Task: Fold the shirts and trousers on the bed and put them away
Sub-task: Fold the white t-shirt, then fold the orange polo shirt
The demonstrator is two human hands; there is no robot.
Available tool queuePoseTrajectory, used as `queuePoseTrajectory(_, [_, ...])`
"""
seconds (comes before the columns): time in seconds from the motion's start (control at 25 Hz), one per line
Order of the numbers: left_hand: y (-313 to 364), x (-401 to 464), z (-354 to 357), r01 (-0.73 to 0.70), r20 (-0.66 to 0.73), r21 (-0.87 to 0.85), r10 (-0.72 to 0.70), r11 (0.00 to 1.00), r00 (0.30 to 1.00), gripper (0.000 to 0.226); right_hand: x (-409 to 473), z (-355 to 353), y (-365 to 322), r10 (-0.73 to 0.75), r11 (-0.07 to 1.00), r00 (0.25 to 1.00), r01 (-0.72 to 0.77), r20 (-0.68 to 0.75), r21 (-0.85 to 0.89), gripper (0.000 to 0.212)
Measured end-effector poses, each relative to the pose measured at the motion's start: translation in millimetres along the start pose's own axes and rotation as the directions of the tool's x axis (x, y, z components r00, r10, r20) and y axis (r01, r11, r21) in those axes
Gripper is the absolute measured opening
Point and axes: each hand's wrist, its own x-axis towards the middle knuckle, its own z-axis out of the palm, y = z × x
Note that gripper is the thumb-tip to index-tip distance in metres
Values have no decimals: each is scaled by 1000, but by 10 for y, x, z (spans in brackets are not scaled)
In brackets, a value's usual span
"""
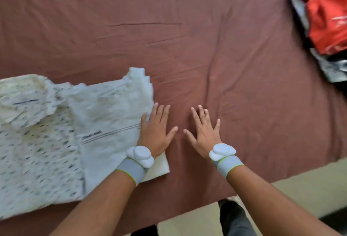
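The patterned white shirt (62,132) lies left of both hands; the left hand (155,132) (fingers spread, flat) touches its edge, the right hand (203,134) lies splayed on the bed (187,38).

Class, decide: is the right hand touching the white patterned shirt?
Apart. The head view shows the right hand flat on bare brown sheet, clearly separated from the shirt.
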Motion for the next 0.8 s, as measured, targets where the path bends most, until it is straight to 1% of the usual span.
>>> queuePoseTrajectory(0.08, [583, 255, 130, -26, 41, 29, 24, 999, 999, 86, 7, -155, 597, 36, 999, 999, -36, 12, -21, 77])
queuePoseTrajectory(0.12, [893, 421, 214, -26, 52, 44, 24, 999, 998, 87, 16, -236, 896, 17, 999, 1000, -16, 21, -43, 77])
queuePoseTrajectory(0.2, [1346, 697, 314, -13, 63, 86, 7, 996, 998, 88, 85, -363, 1271, -24, 998, 999, 26, 34, -59, 78])
queuePoseTrajectory(0.32, [2121, 1143, 499, 6, 82, 76, -13, 997, 997, 77, 232, -633, 1928, 25, 999, 999, -24, 21, -29, 79])
queuePoseTrajectory(0.36, [2663, 1460, 609, 5, 108, 66, -13, 998, 994, 73, 320, -798, 2469, 53, 999, 998, -53, 16, -1, 80])
queuePoseTrajectory(0.44, [3087, 1756, 634, 14, 94, 49, -18, 999, 995, 73, 426, -997, 2854, 82, 997, 996, -82, 16, 11, 83])
queuePoseTrajectory(0.48, [3304, 1895, 664, -5, 112, 52, -1, 999, 994, 73, 465, -1099, 3072, 112, 993, 994, -113, 13, 40, 84])
queuePoseTrajectory(0.56, [3561, 2069, 725, -11, 175, 57, 1, 998, 985, 72, 496, -1230, 3346, 146, 986, 989, -148, 29, 76, 85])
queuePoseTrajectory(0.64, [3721, 2120, 754, 44, 244, 54, -56, 998, 968, 72, 459, -1296, 3526, 142, 983, 988, -148, 64, 112, 86])
queuePoseTrajectory(0.72, [3787, 2159, 709, 77, 240, 62, -89, 995, 967, 70, 435, -1319, 3617, 121, 983, 988, -133, 98, 124, 89])
queuePoseTrajectory(0.8, [3788, 2294, 635, 105, 211, 8, -104, 994, 972, 65, 469, -1347, 3620, 117, 978, 986, -135, 121, 160, 91])
